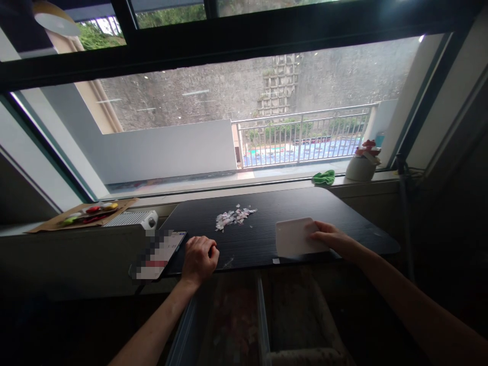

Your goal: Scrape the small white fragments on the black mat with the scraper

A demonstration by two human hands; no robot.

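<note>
A thin white card (295,237) with rounded corners, the size of a dough scraper, is in my right hand (327,235), pinched at its right edge. It is tilted over the front right of a black tabletop (290,206). My left hand (200,256) rests curled in a loose fist at the table's front edge, with no object visible in it. A phone (160,256) with a lit screen lies just left of that hand. Behind both hands is a small heap of whitish and pinkish paper-like scraps (234,217). One small white scrap (276,261) sits at the front edge below the card.
Below the table's front edge stands a clear-walled bin (261,310) with a divider, its contents dim. A green cloth (323,177) and a white bottle with a red top (361,165) are on the windowsill. Brown cardboard (49,219) with colourful items lies at left.
</note>
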